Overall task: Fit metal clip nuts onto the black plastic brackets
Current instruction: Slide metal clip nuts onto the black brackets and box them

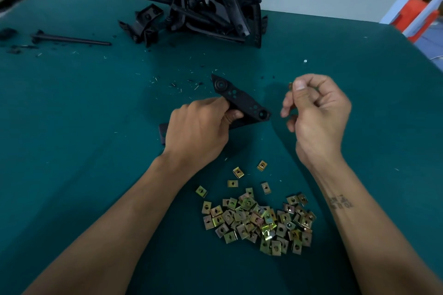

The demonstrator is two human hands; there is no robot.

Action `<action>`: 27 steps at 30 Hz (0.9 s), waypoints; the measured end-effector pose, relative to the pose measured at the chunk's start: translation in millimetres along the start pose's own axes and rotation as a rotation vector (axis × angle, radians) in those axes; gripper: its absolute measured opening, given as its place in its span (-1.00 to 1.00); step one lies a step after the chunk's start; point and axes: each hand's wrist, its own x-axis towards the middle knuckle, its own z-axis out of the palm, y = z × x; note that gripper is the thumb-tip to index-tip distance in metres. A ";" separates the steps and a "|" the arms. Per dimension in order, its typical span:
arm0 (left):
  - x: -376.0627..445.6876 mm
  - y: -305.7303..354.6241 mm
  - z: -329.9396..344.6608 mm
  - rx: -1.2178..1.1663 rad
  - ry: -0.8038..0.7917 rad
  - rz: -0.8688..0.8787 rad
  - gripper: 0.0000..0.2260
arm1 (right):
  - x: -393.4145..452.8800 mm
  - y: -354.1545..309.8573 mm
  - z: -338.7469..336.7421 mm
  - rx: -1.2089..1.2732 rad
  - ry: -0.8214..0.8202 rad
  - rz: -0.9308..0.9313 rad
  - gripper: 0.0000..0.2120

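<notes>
1. A tangled heap of black plastic brackets [211, 12] is piled on the green-covered counter [72, 108] well beyond both hands, with a long black rod [72, 39] laid apart from it, far out past the left hand. Black crumbs and pale slivers are scattered across the counter between the heap and the hands.

2. A small dark flat piece [162, 133] is partly hidden just behind the left wrist.

3. Dark marks that may be writing are seen on the right forearm [340, 202], but they cannot be read. No brand or label can be made out on the parts.

4. A single black bracket [242, 100] is gripped by the left hand [199, 132], fingers and thumb curled round its near end, its perforated face turned up and its free ends left reaching beyond and toward the right hand.

5. A brass-coloured clip nut [290, 85] is pinched between thumb and fingertips of the right hand [316, 112], held just beside the bracket but apart from it.

6. A loose pile of clip nuts [259, 219] is spread on the counter between the two forearms, nearer the person than either hand.
</notes>
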 end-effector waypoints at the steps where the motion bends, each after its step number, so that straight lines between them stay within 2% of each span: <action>1: 0.1 -0.1 -0.2 0.000 0.000 0.001 -0.65 | 0.4 -0.6 -0.5 0.026 -0.014 0.013 -0.86; 5: 0.4 0.4 -0.6 0.003 -0.012 0.003 -0.67 | -1.0 -4.9 0.1 0.111 -0.147 -0.027 -0.92; 8: 0.7 0.7 -1.2 0.007 -0.018 0.001 -0.71 | -4.6 -7.0 2.1 0.021 -0.220 -0.110 -0.95; 13: 0.7 0.3 -1.7 0.006 -0.017 0.002 -0.67 | -6.0 -7.9 1.7 -0.064 -0.225 -0.141 -0.83; 19: 0.7 1.4 -2.6 0.007 -0.015 -0.003 -0.68 | -5.3 -8.5 -0.3 -0.092 -0.310 -0.128 -0.80; 22: 0.8 2.2 -3.8 0.009 -0.014 -0.006 -0.70 | -7.1 -8.0 3.4 -0.080 -0.321 -0.089 -0.78; 27: 1.0 3.1 -4.6 -0.002 -0.009 -0.019 -0.70 | -5.9 -11.6 4.7 0.179 -0.235 0.143 -0.77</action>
